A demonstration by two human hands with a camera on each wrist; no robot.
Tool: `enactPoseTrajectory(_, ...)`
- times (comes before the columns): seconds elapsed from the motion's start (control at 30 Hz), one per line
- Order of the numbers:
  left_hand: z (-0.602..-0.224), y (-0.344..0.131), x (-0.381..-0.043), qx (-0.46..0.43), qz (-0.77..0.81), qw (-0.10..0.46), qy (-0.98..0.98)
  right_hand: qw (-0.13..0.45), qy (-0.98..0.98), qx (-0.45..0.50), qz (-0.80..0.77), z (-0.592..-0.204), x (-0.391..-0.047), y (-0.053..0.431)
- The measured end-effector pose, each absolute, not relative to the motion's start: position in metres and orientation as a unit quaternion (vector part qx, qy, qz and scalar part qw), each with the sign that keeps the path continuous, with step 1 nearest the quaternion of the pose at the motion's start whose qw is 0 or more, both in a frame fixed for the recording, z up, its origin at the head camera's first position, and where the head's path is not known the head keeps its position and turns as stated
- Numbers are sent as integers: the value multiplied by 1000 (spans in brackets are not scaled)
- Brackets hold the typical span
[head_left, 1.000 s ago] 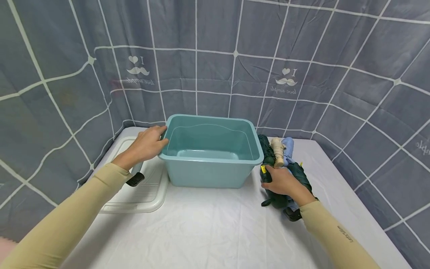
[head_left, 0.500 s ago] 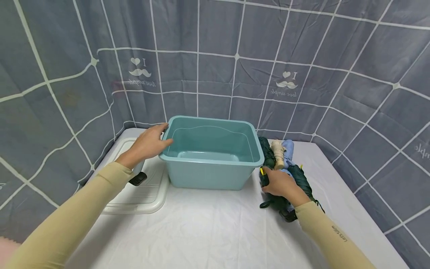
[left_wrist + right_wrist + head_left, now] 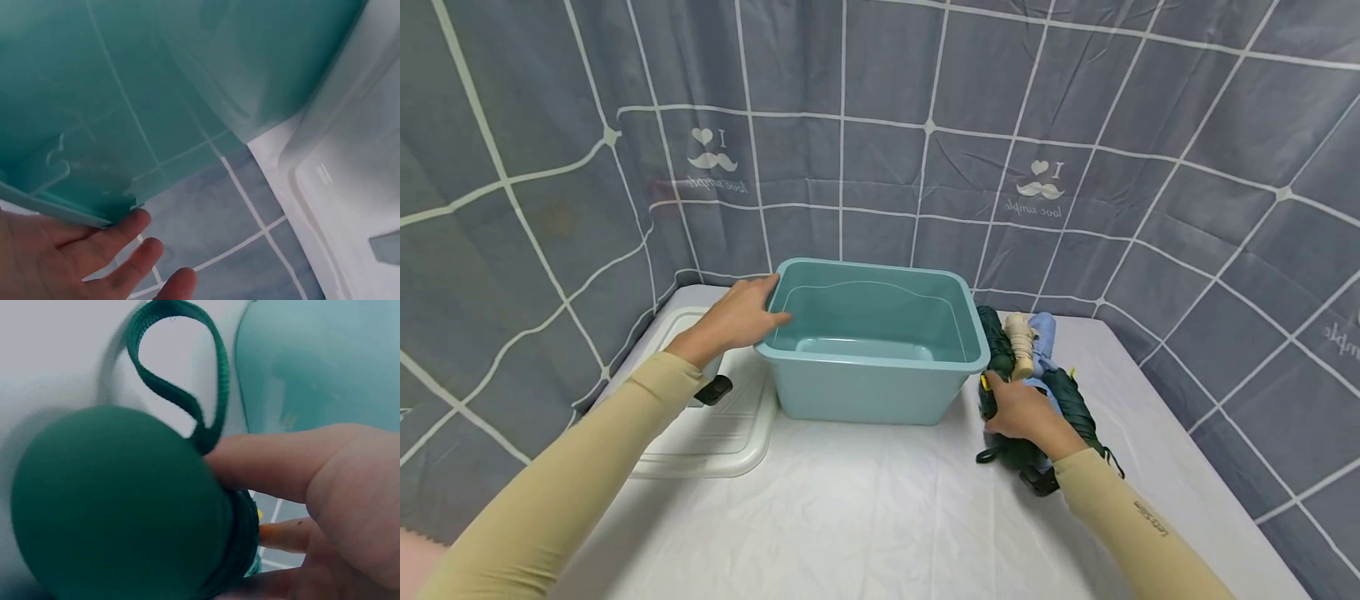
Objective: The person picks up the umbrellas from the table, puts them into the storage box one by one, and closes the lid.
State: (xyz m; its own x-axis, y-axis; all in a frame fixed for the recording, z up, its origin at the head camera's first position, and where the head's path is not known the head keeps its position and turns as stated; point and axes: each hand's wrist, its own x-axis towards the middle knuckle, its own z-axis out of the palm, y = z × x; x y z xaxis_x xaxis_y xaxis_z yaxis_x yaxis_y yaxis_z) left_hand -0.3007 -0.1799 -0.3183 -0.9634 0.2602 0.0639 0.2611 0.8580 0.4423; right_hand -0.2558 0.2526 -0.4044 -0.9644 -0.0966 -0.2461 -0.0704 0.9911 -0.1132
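Note:
In the head view, an open teal plastic tub stands mid-table. My left hand holds its left rim, thumb over the top edge; in the left wrist view, fingers lie outside, below the rim. To the tub's right, several folded umbrellas lie side by side. My right hand grips a dark green umbrella with a yellow tag. In the right wrist view, its rounded handle end and wrist strap face the camera, with my thumb against its side. The hand covers much of its length in the head view.
A white lid lies left of the tub, partly under my left arm. Beyond my right hand lie a beige umbrella, a blue one and other dark green ones. Grey gridded curtain surrounds the white-covered table.
The left thumb now reaches slightly further over the tub's rim. My right hand stays on the dark green umbrella, whose handle end has shifted slightly left. The tub stays put.

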Motion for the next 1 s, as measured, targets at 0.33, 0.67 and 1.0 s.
enactPoseTrajectory(0.33, -315, -183, -302, -152, -197, -6, -969, 128, 987, -38, -88, -409, -256, 260)
enactPoseTrajectory(0.67, -317, -184, -302, -152, -193, -2, -969, 123, 979, -44, -157, -407, -255, 269)
enactPoseTrajectory(1.0, -325, -180, -300, -128, -197, 6, -972, 101, 964, -46, -240, -384, -250, 279)
